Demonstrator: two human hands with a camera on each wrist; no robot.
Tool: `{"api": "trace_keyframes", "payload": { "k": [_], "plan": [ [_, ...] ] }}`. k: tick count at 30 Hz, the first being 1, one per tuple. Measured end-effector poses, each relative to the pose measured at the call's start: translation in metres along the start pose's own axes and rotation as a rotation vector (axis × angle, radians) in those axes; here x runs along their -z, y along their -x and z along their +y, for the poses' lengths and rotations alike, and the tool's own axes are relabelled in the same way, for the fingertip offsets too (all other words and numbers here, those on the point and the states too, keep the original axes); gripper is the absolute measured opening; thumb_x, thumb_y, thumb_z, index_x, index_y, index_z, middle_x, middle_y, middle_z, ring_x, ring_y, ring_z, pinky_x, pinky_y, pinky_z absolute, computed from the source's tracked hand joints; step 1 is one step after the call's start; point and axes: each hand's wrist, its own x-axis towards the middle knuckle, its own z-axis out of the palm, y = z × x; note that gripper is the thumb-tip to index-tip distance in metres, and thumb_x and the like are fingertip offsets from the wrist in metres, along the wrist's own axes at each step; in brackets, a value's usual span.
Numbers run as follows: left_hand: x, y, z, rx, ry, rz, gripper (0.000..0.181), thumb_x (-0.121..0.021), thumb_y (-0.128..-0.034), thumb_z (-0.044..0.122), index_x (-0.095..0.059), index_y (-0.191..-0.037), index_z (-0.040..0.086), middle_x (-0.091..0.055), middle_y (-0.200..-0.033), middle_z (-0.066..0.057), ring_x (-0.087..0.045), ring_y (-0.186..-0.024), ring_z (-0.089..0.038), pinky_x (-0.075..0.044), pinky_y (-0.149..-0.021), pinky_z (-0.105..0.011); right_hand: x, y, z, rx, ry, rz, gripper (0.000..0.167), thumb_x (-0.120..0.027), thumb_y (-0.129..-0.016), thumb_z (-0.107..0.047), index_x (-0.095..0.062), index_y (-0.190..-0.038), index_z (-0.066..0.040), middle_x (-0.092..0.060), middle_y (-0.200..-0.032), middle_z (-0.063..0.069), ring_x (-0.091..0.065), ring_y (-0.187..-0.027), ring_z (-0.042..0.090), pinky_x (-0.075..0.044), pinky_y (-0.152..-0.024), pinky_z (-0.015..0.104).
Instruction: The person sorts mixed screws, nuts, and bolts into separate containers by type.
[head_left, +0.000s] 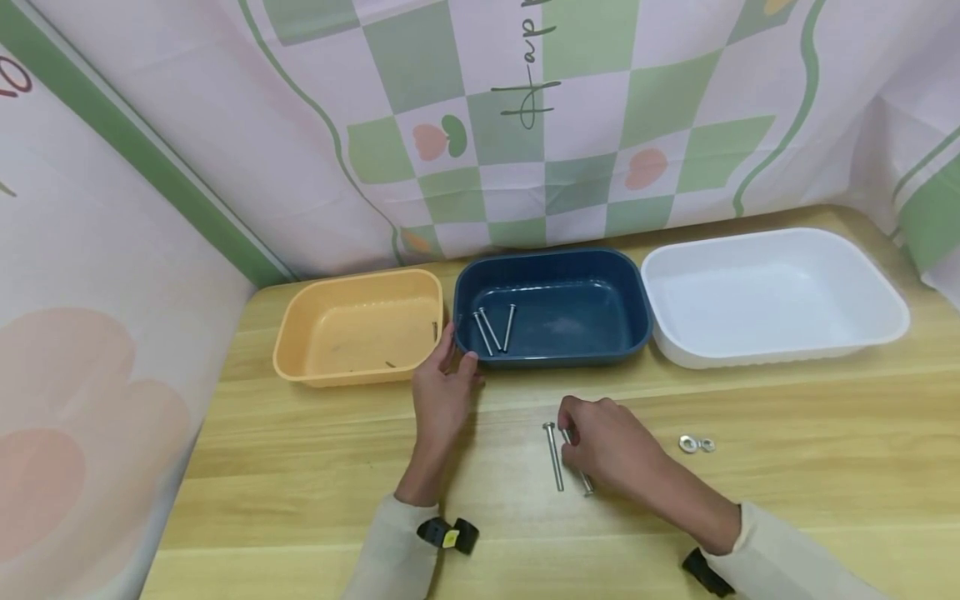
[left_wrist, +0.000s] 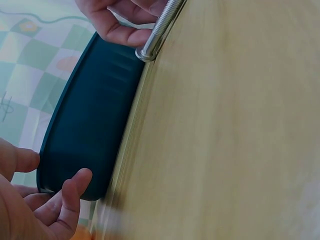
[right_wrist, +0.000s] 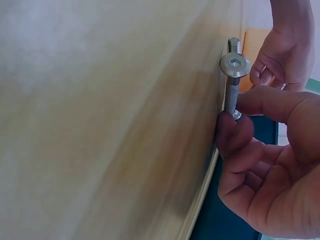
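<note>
The left hand (head_left: pixel 444 396) rests at the near-left corner of the dark blue tray (head_left: pixel 555 361), thumb and fingers touching its outside walls; in the left wrist view the fingers are spread around that corner. Three long bolts (head_left: pixel 508 327) lie inside the tray. In front of it, the right hand (head_left: pixel 611 446) pinches a long bolt (head_left: pixel 587 483) between thumb and fingertips, its flat head towards the person. Another bolt (head_left: pixel 554 458) lies just left of it on the table. The right wrist view shows the pinched bolt's socket head (right_wrist: pixel 235 65) close up.
A yellow tray (head_left: pixel 360 379) with a few small screws (head_left: pixel 390 364) stands at the left, a white tray (head_left: pixel 780 354) at the right. Two small metal rings or nuts (head_left: pixel 687 444) lie right of the right hand. A patterned curtain (head_left: pixel 510 192) hangs behind the trays.
</note>
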Motion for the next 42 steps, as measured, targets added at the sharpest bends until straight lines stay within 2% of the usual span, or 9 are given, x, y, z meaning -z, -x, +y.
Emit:
{"api": "trace_keyframes", "payload": {
  "k": [6,16,32,42],
  "plan": [
    [0.001,0.0,-0.001,-0.01,-0.016,-0.002,0.058,-0.065,-0.094,-0.004,-0.048,-0.148,0.008,-0.054,-0.142,-0.012,-0.07,-0.077,-0.035,-0.06,-0.069,-0.039,0.002,0.0,0.002,-0.018,-0.029,-0.022,0.019,-0.072,-0.073,-0.003,-0.066,-0.089,-0.012,-0.051,-0.065,-0.006,-0.048,-0.058,0.014,-0.041,-0.053,0.032],
    [0.001,0.001,0.0,0.014,-0.039,0.002,0.059,-0.065,-0.0946,-0.002,-0.047,-0.149,0.01,-0.054,-0.144,-0.007,-0.069,-0.073,-0.033,-0.06,-0.069,-0.038,0.004,0.001,0.003,-0.01,-0.093,-0.038,0.02,-0.072,-0.072,-0.003,-0.067,-0.089,-0.013,-0.052,-0.064,-0.006,-0.047,-0.056,0.013,-0.04,-0.052,0.031],
    [0.001,-0.001,-0.003,-0.015,-0.046,-0.014,0.059,-0.064,-0.0952,-0.003,-0.046,-0.15,0.009,-0.052,-0.145,-0.009,-0.069,-0.073,-0.034,-0.06,-0.069,-0.038,0.007,-0.003,0.003,-0.049,-0.186,-0.048,0.02,-0.072,-0.076,-0.003,-0.068,-0.092,-0.014,-0.057,-0.063,-0.007,-0.051,-0.054,0.013,-0.042,-0.052,0.032],
    [0.001,-0.001,-0.002,0.013,-0.045,-0.018,0.059,-0.064,-0.0956,-0.002,-0.045,-0.151,0.01,-0.051,-0.146,-0.007,-0.07,-0.077,-0.034,-0.06,-0.07,-0.036,0.01,-0.007,0.001,0.01,-0.219,-0.026,0.019,-0.072,-0.076,-0.003,-0.066,-0.09,-0.015,-0.058,-0.063,-0.008,-0.052,-0.056,0.011,-0.044,-0.054,0.031]
  ]
}}
